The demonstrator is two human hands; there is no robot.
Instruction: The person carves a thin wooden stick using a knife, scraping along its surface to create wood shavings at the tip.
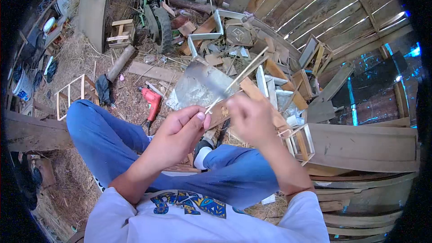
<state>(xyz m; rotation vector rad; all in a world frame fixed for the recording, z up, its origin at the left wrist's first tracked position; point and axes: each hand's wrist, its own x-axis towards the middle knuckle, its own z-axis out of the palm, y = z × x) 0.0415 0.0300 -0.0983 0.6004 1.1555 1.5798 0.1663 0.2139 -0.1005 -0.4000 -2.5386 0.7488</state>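
Note:
My left hand (pixel 182 128) is closed, pinching the near end of a thin wooden stick (pixel 245 71) between thumb and fingers. The stick slants up and away to the right. Just right of it is my right hand (pixel 252 119), blurred by motion with its fingers curled in. A dark, smeared shape shows by those fingers, too blurred to name. Beyond both hands a grey, worn flat panel (pixel 189 91) lies on the ground, with a wooden board (pixel 219 116) at its near edge.
A red power drill (pixel 152 102) lies left of the panel. Small wooden stick frames stand at left (pixel 70 91) and by my right knee (pixel 302 146). Scrap wood and a wheel (pixel 163 30) are farther back. Wide boards (pixel 360 146) lie at right.

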